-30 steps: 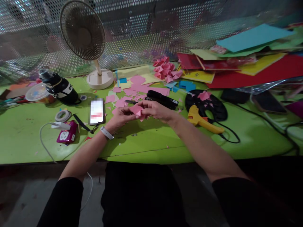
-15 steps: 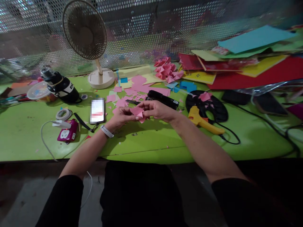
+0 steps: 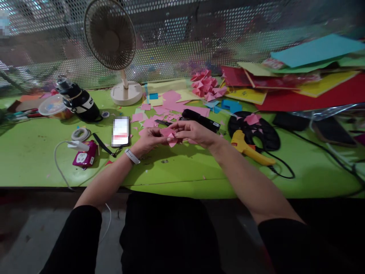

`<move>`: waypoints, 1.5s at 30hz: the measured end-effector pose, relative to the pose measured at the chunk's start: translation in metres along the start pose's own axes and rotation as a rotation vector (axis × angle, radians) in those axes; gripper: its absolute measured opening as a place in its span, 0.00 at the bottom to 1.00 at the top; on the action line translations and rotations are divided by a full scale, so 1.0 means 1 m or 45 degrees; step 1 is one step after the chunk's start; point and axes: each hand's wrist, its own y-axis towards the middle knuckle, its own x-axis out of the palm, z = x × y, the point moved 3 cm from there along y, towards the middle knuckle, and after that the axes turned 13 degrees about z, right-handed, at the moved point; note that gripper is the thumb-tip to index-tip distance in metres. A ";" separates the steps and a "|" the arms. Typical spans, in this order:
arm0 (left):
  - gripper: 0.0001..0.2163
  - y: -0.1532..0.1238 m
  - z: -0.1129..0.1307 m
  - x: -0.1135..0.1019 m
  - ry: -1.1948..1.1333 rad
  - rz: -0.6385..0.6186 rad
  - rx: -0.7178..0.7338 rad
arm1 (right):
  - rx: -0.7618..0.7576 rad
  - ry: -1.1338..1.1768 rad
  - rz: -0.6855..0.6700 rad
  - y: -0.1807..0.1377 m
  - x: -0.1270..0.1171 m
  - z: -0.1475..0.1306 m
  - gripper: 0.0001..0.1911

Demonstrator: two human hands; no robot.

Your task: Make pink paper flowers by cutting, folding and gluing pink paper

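Observation:
Between both hands, above the green table (image 3: 182,167), is a small folded piece of pink paper (image 3: 172,140). My left hand (image 3: 151,139) pinches it from the left, thumb in front. My right hand (image 3: 194,133) has its fingertips closed on the paper's right side. Pink paper scraps (image 3: 149,121) lie just behind the hands, with a dark-bladed cutter (image 3: 162,122) among them. A black stapler-like tool (image 3: 201,120) sits behind my right hand. Farther back is a heap of folded pink paper pieces (image 3: 207,85).
Left of the hands are a phone (image 3: 121,131), a purple power adapter (image 3: 85,154), a tape roll (image 3: 80,134), a black bottle (image 3: 80,101) and a fan (image 3: 125,93). On the right are a yellow glue gun (image 3: 252,150), a black U-shaped pad (image 3: 269,137), cables and stacked coloured sheets (image 3: 319,51).
The whole view has shifted slightly, so the table things appear farther right. Both hands still hold the pink paper, whose folded point now shows more toward me.

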 end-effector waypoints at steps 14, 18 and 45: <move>0.12 -0.001 -0.001 0.002 0.061 -0.209 -0.051 | -0.152 -0.192 0.174 -0.002 0.002 -0.004 0.11; 0.18 0.001 0.000 0.002 -0.037 -0.143 -0.047 | -0.264 -0.198 0.443 0.001 -0.002 -0.004 0.10; 0.13 0.012 -0.016 -0.009 -0.104 0.098 0.146 | -0.237 -0.008 0.530 0.003 0.007 0.007 0.10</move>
